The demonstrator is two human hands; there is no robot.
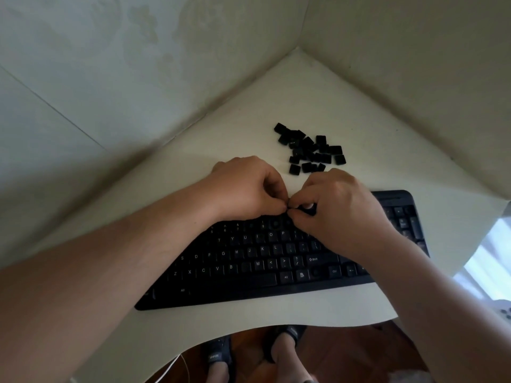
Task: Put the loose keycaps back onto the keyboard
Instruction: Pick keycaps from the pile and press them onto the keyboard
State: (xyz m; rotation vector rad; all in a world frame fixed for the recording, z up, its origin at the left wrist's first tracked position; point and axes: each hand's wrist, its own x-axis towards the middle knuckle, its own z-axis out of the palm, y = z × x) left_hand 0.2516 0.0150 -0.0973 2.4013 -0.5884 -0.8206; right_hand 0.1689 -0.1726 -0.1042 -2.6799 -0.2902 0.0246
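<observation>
Over the keyboard top edge, left hand and right hand fingertips curl, contents unclear, keycaps beyond

Two hands meet over the top rows of a black keyboard.

The left hand and right hand bring curled fingers together above the keyboard, pinching something small and dark I cannot make out. A heap of loose keycaps lies on the white counter just beyond, near the corner walls.
</observation>
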